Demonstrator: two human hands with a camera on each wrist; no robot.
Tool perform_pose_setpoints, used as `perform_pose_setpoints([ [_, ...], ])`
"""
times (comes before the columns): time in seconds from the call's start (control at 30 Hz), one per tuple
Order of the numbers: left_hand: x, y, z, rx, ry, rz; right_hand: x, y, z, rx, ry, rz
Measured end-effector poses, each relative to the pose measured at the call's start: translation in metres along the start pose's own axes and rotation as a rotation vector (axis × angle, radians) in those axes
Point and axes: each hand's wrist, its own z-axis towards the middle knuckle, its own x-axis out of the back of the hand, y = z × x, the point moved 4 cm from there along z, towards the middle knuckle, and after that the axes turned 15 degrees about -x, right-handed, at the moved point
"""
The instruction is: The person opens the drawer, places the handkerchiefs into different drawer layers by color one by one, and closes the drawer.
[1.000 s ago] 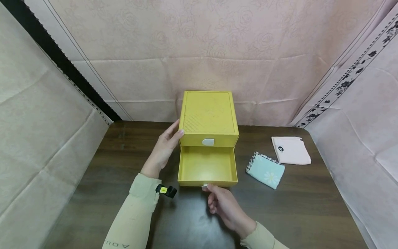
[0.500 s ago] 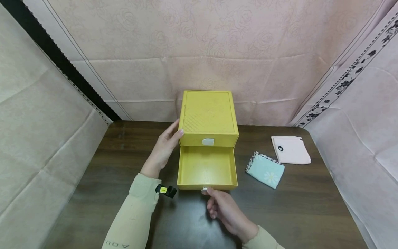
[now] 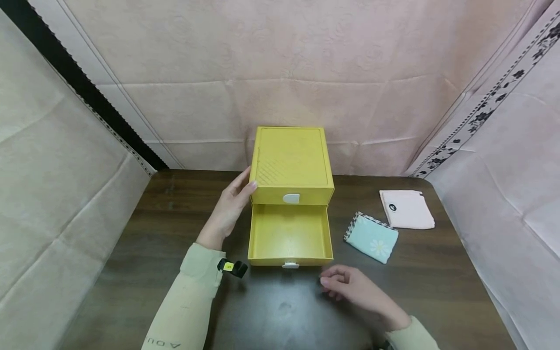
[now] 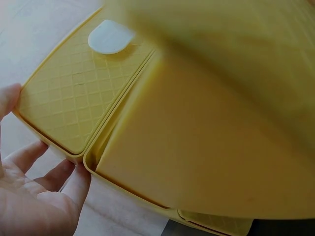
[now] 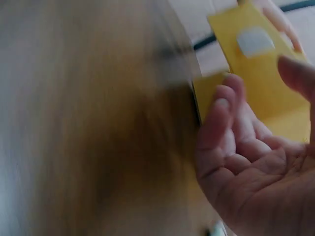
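Note:
A yellow two-drawer storage box (image 3: 293,158) stands at the back middle of the table in the head view. Its lower drawer (image 3: 290,238) is pulled far out, with a bare interior and a white tab handle (image 3: 290,265). My left hand (image 3: 227,206) rests against the box's left side, thumb by the top front corner. In the left wrist view, the fingertips of that hand (image 4: 42,201) touch the side around the upper drawer's front (image 4: 83,88). My right hand (image 3: 352,288), fingers loosely curled and holding nothing, is apart from the handle, right of the drawer.
A folded light-blue cloth (image 3: 372,237) with a checked edge and flower lies right of the box. Beyond it lies a folded white cloth (image 3: 408,210) with a small dark mark. Pale fabric (image 3: 280,73) hangs behind the wooden table (image 3: 183,214).
The lower drawer came out slightly farther. My right hand has let go of its white handle and moved right. My left hand has stayed on the box's side.

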Motion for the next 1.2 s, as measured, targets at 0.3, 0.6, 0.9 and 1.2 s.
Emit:
perform_pose_setpoints([
  [0.3, 0.001, -0.001, 0.0, 0.0, 0.011, 0.006, 0.075, 0.011, -0.014, -0.102, 0.379, -0.087],
  [0.6, 0.001, -0.002, 0.001, -0.001, 0.009, -0.013, 0.128, 0.025, -0.021, -0.222, 0.579, -0.12],
  [0.9, 0.002, -0.002, 0.001, 0.005, 0.007, 0.0, 0.146, 0.035, -0.016, -0.339, 0.601, -0.194],
  [1.2, 0.001, -0.001, 0.001, -0.001, 0.0, 0.011, 0.156, 0.043, -0.003, -0.398, 0.593, -0.25],
])
